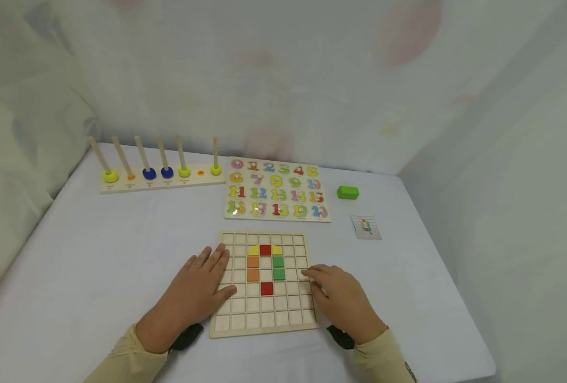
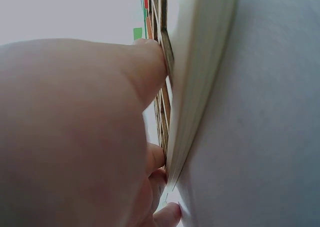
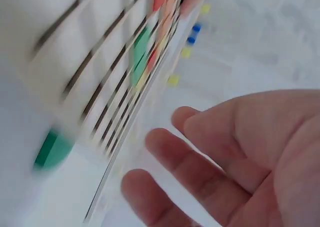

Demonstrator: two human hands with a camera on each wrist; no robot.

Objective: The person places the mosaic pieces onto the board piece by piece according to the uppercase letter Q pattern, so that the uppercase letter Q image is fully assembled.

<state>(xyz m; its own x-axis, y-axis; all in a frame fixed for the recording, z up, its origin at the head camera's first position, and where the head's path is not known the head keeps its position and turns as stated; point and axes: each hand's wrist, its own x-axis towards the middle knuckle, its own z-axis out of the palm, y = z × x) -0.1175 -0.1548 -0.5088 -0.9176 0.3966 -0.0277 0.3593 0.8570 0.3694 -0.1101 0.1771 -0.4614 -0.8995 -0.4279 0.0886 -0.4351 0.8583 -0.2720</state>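
Observation:
A square wooden grid board (image 1: 238,321) lies flat in front of me. Red (image 1: 266,288), orange (image 1: 252,274), green (image 1: 278,274) and yellow (image 1: 276,250) tiles form a ring on it. My left hand (image 1: 194,292) rests with spread fingers on the board's left edge. Over the right edge, my right hand (image 1: 343,300) hovers or touches lightly, its fingers slightly bent and nothing visible between them. A green rounded piece (image 3: 52,149) shows beside the board's edge in the right wrist view, apart from the fingers; the head view hides it.
Behind the board lies a number puzzle (image 1: 277,186). A peg stacker (image 1: 164,183) with yellow and blue rings stands at the back left. To the right are a green block (image 1: 348,192) and a small pattern card (image 1: 366,227).

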